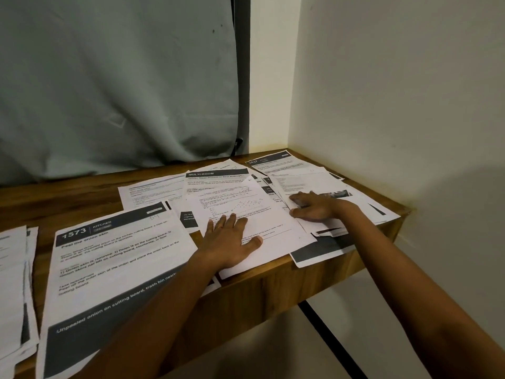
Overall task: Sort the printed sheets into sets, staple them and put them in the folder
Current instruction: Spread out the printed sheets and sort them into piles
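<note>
Printed sheets lie spread over a wooden table (273,291). My left hand (231,237) presses flat, fingers spread, on a white sheet with a chart (246,203) in the middle. My right hand (314,207) rests with straight fingers on a loose heap of sheets (306,179) at the table's right end. A large sheet headed "1573 Kitchen" (109,269) lies at the near left. Behind the chart sheet is a "Multi-Room" sheet (213,175). No stapler or folder is in view.
Another stack of sheets (13,283) sits at the far left edge. A grey curtain (114,83) hangs behind the table, and a pale wall (396,91) closes off the right corner. Some sheets overhang the table's front edge.
</note>
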